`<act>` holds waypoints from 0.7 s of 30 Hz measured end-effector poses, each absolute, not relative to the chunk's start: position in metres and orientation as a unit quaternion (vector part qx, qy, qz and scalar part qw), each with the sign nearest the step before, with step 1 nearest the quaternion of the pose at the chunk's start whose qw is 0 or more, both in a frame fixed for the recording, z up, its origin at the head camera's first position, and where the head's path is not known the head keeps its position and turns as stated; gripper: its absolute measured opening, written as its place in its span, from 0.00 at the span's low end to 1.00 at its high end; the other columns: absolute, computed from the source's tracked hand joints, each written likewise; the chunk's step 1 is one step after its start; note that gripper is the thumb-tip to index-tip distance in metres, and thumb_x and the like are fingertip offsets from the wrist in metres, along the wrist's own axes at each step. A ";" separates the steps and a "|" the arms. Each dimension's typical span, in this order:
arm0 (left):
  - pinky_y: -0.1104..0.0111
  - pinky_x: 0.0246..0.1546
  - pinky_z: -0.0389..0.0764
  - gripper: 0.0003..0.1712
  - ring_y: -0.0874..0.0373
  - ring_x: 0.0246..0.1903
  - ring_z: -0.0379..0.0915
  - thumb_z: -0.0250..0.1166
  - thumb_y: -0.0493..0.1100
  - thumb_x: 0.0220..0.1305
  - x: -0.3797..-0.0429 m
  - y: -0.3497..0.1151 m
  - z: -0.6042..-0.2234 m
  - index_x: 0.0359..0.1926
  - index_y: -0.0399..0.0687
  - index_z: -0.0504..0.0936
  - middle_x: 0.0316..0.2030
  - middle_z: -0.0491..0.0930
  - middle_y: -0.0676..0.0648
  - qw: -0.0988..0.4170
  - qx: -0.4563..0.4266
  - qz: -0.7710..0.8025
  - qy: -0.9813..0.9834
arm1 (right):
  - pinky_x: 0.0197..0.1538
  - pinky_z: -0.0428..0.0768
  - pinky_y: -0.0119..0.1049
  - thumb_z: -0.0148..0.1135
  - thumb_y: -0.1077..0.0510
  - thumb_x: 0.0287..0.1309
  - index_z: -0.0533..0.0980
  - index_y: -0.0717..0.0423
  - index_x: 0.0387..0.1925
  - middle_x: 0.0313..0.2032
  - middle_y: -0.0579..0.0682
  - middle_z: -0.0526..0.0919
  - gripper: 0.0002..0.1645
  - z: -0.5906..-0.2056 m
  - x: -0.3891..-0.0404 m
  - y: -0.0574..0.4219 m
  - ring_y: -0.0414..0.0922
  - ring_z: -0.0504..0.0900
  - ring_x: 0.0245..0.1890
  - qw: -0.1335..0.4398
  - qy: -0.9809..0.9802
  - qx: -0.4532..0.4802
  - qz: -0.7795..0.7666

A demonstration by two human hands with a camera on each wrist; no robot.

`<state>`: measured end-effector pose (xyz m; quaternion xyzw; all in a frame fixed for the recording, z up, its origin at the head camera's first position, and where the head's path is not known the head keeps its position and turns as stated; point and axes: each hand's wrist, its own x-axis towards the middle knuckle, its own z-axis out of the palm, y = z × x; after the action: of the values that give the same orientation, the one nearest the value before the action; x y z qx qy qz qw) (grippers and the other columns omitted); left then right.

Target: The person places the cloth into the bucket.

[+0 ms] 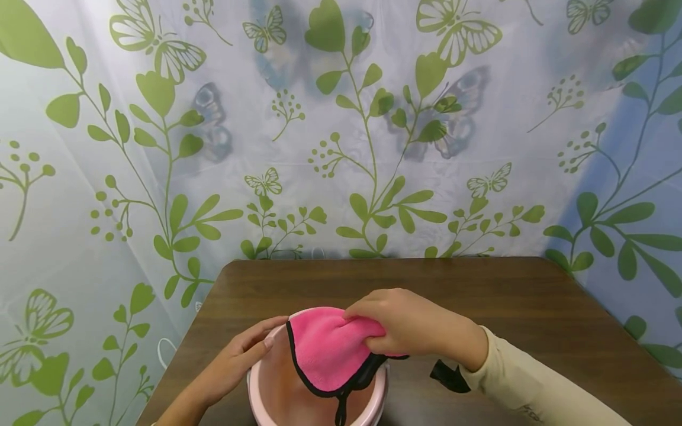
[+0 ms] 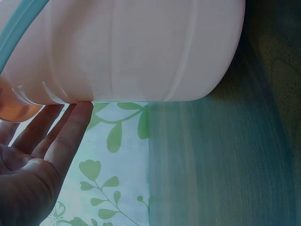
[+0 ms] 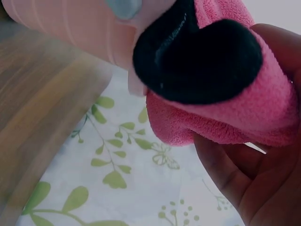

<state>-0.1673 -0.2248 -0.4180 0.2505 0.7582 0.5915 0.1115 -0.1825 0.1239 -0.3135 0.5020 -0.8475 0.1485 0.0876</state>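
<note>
A pink bucket [image 1: 257,384] stands at the near edge of the table in the head view. My left hand [image 1: 240,353] rests on its left rim, with extended fingers [image 2: 70,134] touching the outer wall in the left wrist view. My right hand [image 1: 399,322] pinches a pink cleaning cloth [image 1: 327,349] with black edging and a black hanging loop [image 1: 341,408]. The cloth drapes over the far rim and part of the bucket's opening. Seen from the right wrist, the folded cloth [image 3: 235,113] lies between thumb and fingers.
The brown wooden table [image 1: 479,290] reaches back to a white curtain [image 1: 298,207] with green leaves and butterflies. A black strap-like piece [image 1: 450,377] shows beside the right sleeve [image 1: 533,378]. A pale blue-green strip [image 2: 19,30] crosses the bucket's side in the left wrist view.
</note>
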 end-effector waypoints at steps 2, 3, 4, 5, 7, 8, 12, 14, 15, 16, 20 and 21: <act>0.69 0.56 0.75 0.24 0.60 0.62 0.70 0.48 0.41 0.81 -0.167 -0.225 -0.418 0.74 0.48 0.67 0.70 0.65 0.37 0.116 0.250 0.594 0.756 | 0.53 0.79 0.38 0.68 0.61 0.52 0.83 0.48 0.51 0.48 0.41 0.85 0.22 -0.314 -0.182 0.121 0.39 0.82 0.50 0.085 -0.848 0.505 0.140; 0.69 0.56 0.75 0.25 0.60 0.62 0.70 0.48 0.41 0.81 -0.167 -0.225 -0.418 0.74 0.47 0.67 0.70 0.64 0.36 0.117 0.249 0.595 0.755 | 0.53 0.79 0.38 0.68 0.60 0.52 0.83 0.48 0.51 0.48 0.41 0.85 0.22 -0.314 -0.181 0.119 0.39 0.82 0.50 0.085 -0.848 0.506 0.135; 0.69 0.56 0.75 0.25 0.61 0.62 0.70 0.48 0.41 0.81 -0.167 -0.225 -0.418 0.74 0.47 0.67 0.71 0.64 0.36 0.118 0.248 0.595 0.756 | 0.53 0.79 0.38 0.69 0.60 0.51 0.83 0.48 0.51 0.48 0.41 0.85 0.22 -0.314 -0.180 0.117 0.39 0.83 0.49 0.084 -0.848 0.507 0.131; 0.69 0.56 0.75 0.25 0.61 0.62 0.70 0.48 0.41 0.81 -0.167 -0.225 -0.418 0.74 0.47 0.67 0.71 0.64 0.35 0.118 0.247 0.594 0.756 | 0.53 0.79 0.38 0.69 0.60 0.51 0.83 0.48 0.51 0.48 0.41 0.85 0.22 -0.315 -0.180 0.115 0.39 0.83 0.49 0.082 -0.848 0.508 0.128; 0.70 0.56 0.75 0.25 0.62 0.61 0.70 0.48 0.41 0.81 -0.167 -0.225 -0.418 0.74 0.46 0.66 0.71 0.64 0.35 0.118 0.245 0.593 0.758 | 0.52 0.79 0.37 0.69 0.59 0.51 0.83 0.47 0.51 0.47 0.42 0.85 0.22 -0.316 -0.179 0.112 0.39 0.83 0.49 0.079 -0.848 0.510 0.118; 0.70 0.56 0.74 0.25 0.62 0.61 0.70 0.48 0.41 0.81 -0.167 -0.225 -0.418 0.74 0.46 0.66 0.71 0.64 0.35 0.117 0.245 0.593 0.758 | 0.52 0.79 0.37 0.69 0.59 0.51 0.83 0.47 0.51 0.47 0.42 0.85 0.22 -0.316 -0.178 0.110 0.39 0.83 0.48 0.077 -0.849 0.510 0.114; 0.69 0.55 0.75 0.25 0.61 0.60 0.72 0.48 0.41 0.81 -0.167 -0.224 -0.418 0.74 0.45 0.67 0.69 0.65 0.35 0.113 0.246 0.591 0.760 | 0.49 0.79 0.35 0.69 0.58 0.53 0.82 0.45 0.50 0.44 0.40 0.85 0.20 -0.317 -0.174 0.101 0.38 0.82 0.45 0.064 -0.854 0.508 0.090; 0.69 0.55 0.75 0.25 0.61 0.59 0.72 0.49 0.41 0.81 -0.167 -0.224 -0.418 0.74 0.45 0.67 0.69 0.66 0.35 0.111 0.245 0.589 0.762 | 0.48 0.80 0.35 0.70 0.58 0.53 0.82 0.45 0.50 0.44 0.39 0.84 0.20 -0.317 -0.172 0.098 0.38 0.82 0.44 0.060 -0.854 0.511 0.078; 0.70 0.55 0.75 0.25 0.61 0.59 0.72 0.49 0.41 0.81 -0.167 -0.224 -0.418 0.74 0.45 0.67 0.69 0.66 0.35 0.109 0.245 0.588 0.763 | 0.47 0.79 0.34 0.70 0.58 0.53 0.82 0.45 0.50 0.43 0.39 0.84 0.19 -0.318 -0.171 0.096 0.37 0.82 0.44 0.058 -0.854 0.512 0.072; 0.70 0.55 0.75 0.25 0.61 0.60 0.72 0.49 0.41 0.81 -0.166 -0.223 -0.418 0.73 0.45 0.68 0.69 0.66 0.35 0.108 0.245 0.588 0.764 | 0.47 0.79 0.33 0.71 0.57 0.54 0.82 0.44 0.49 0.43 0.37 0.84 0.19 -0.318 -0.170 0.094 0.37 0.82 0.44 0.056 -0.853 0.515 0.065; 0.69 0.54 0.77 0.25 0.60 0.58 0.73 0.48 0.40 0.81 -0.165 -0.223 -0.419 0.74 0.44 0.67 0.68 0.67 0.34 0.105 0.253 0.591 0.759 | 0.45 0.79 0.31 0.72 0.55 0.54 0.81 0.45 0.49 0.42 0.36 0.83 0.19 -0.324 -0.167 0.085 0.35 0.80 0.42 0.051 -0.850 0.523 0.029; 0.69 0.54 0.77 0.25 0.59 0.58 0.74 0.48 0.39 0.81 -0.165 -0.222 -0.419 0.74 0.44 0.67 0.67 0.68 0.33 0.104 0.255 0.591 0.758 | 0.43 0.78 0.31 0.72 0.55 0.55 0.81 0.45 0.49 0.42 0.35 0.83 0.18 -0.326 -0.167 0.083 0.35 0.80 0.41 0.047 -0.850 0.525 0.022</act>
<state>-0.1649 -0.2225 -0.4191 0.2551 0.7578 0.5915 0.1039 -0.1670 0.0832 -0.3256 0.5250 -0.8495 0.0216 0.0474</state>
